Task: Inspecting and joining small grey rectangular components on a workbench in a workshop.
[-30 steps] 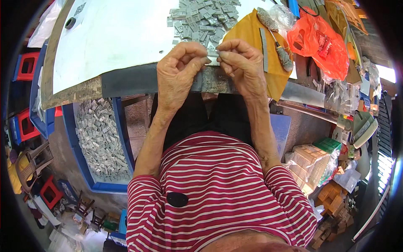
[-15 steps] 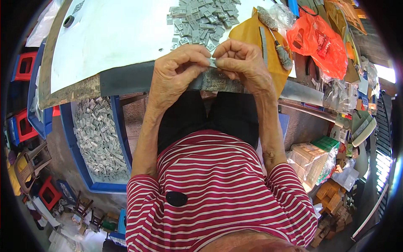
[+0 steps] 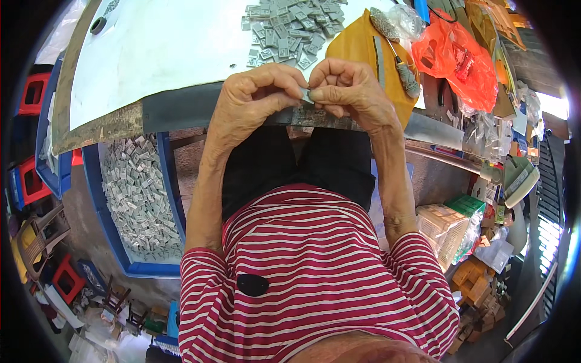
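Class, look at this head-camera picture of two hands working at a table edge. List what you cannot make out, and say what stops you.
- Small grey piece, head view: nearly all covered by the fingertips of the left hand and right hand; shape unclear.
- Heap of grey pieces: cut off by the top edge.
- Orange bag: contents hidden by the plastic.
- Blue tray: pieces too small to tell apart.

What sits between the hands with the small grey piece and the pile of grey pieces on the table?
Nothing visible: both hands pinch the piece at the table edge, with bare white tabletop up to the pile.
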